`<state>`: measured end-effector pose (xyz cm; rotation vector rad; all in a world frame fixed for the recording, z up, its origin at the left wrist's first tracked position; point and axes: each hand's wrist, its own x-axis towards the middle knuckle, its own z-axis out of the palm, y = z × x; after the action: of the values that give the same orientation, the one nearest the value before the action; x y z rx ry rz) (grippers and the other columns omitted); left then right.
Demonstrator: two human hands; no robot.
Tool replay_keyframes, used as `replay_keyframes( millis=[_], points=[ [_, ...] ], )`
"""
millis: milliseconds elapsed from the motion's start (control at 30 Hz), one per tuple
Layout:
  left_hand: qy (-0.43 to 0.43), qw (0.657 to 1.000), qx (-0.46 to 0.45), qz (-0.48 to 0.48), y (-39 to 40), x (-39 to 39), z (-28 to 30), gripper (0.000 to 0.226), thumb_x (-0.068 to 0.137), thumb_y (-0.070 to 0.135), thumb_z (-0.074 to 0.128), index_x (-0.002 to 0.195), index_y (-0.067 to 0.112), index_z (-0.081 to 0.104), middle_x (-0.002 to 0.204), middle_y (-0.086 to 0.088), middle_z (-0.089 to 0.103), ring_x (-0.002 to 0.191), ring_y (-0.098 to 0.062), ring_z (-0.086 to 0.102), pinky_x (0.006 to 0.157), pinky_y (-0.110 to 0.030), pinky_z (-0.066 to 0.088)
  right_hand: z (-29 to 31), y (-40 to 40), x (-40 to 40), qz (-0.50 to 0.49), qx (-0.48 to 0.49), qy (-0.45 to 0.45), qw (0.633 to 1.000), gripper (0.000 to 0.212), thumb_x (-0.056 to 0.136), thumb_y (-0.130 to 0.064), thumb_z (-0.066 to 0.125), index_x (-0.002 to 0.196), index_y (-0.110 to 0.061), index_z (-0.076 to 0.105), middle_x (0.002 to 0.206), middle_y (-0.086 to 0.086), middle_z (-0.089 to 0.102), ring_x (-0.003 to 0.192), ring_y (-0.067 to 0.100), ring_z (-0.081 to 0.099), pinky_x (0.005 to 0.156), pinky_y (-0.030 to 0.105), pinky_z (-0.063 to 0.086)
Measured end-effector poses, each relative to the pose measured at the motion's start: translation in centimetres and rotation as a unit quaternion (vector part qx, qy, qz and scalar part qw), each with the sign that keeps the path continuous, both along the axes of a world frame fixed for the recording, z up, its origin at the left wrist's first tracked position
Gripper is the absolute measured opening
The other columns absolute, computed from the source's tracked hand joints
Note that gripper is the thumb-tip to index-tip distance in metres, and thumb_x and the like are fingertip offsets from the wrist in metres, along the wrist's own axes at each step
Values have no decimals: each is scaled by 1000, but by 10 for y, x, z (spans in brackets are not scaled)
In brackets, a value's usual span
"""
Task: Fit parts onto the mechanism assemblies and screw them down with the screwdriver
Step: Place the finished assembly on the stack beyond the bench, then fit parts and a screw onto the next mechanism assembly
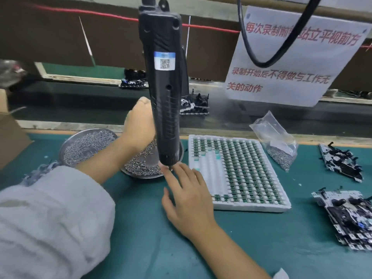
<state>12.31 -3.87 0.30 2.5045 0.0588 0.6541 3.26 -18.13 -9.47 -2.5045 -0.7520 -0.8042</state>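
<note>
While hanging upright: screwdriver, tip at right fingertips
Left grip: curled behind screwdriver; hold unclear
Right grip: fingers spread apart

Green-matted workbench, brown partition behind, paper notice hanging.

matt black plastic screwdriver; shiny metal dish

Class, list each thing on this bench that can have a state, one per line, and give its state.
Black electric screwdriver: hanging upright, tip near right fingertips.
Left hand: behind the screwdriver; grip unclear.
Right hand: open, fingers straight.
White tray of green parts: partly emptied.
Round metal dishes of screws: filled.
Clear plastic screw bag: crumpled, screws at the bottom.
Black-and-white mechanism assemblies: stacked at right.
</note>
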Motion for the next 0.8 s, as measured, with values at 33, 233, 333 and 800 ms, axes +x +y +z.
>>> replay_keyframes(
  millis=[33, 233, 333, 800],
  points=[
    [-6, 1000, 18, 15, 9, -5, 2, 25, 92, -1, 50, 116, -6, 56, 118, -24, 53, 106, -40, 50, 78, -32, 31, 0, 0, -1, 0, 3, -8, 1000, 51, 75, -12, 69, 126, -9, 61, 118, 9, 64, 111, 28, 60, 90, 46, 50],
    [-86, 995, 41, -21, 75, -88, -18, 34, 83, -2, 67, 117, 6, 65, 113, -13, 58, 88, -23, 60, 88, -21, 41, 2, -4, -4, -9, 40, -4, 999, 48, 80, -5, 67, 126, 2, 57, 108, 15, 66, 96, 31, 63, 85, 45, 50],
    [-98, 990, 82, -65, 82, -141, -40, 34, 86, 21, 65, 117, 8, 66, 109, -5, 60, 77, -11, 52, 75, -18, 39, 2, -8, -8, -6, 145, 40, 989, 45, 87, -11, 56, 131, 0, 51, 98, 8, 63, 91, 25, 59, 85, 35, 44],
    [-94, 976, 137, -138, 87, -167, -96, 48, 84, 57, 56, 107, 20, 74, 99, 4, 72, 74, -16, 69, 69, -28, 53, -1, -10, -16, 220, -99, 44, 969, 54, 84, -49, 65, 124, -12, 62, 112, 4, 64, 101, 22, 59, 91, 36, 43]
  ],
)
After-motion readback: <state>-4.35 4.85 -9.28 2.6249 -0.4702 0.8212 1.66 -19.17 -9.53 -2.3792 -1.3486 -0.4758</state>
